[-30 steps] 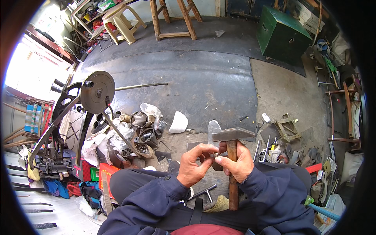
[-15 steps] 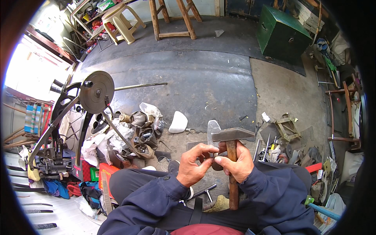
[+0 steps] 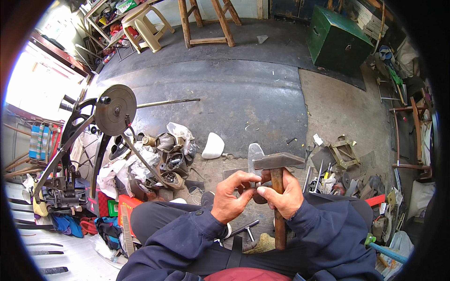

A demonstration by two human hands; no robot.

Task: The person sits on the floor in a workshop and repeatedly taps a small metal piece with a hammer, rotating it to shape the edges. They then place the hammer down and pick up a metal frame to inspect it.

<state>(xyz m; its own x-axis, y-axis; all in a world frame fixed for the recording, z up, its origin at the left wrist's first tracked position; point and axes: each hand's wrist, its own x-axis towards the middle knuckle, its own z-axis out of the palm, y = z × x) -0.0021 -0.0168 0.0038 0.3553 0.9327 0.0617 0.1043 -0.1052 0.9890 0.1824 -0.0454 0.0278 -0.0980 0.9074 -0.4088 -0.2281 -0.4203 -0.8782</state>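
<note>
My right hand (image 3: 286, 194) is wrapped around the wooden handle of a hammer (image 3: 279, 162). Its steel head lies crosswise above my fingers, and the handle hangs down between my thighs. My left hand (image 3: 233, 196) is closed in a pinch, its fingertips meeting my right thumb and fingertips. A small thing between them is too covered to name. Just beyond the fingertips a pale grey, rounded, sole-shaped piece (image 3: 255, 155) stands up beside the hammer head. Its lower part is hidden by my hands, so I cannot tell what supports it.
On the left stands a black hand-cranked machine with a round wheel (image 3: 116, 110). Bags and tins (image 3: 171, 161) crowd beside it. A white curved piece (image 3: 213, 146) lies on the floor ahead. Tools and scraps (image 3: 349, 180) lie right; a green box (image 3: 337, 42) stands farther back.
</note>
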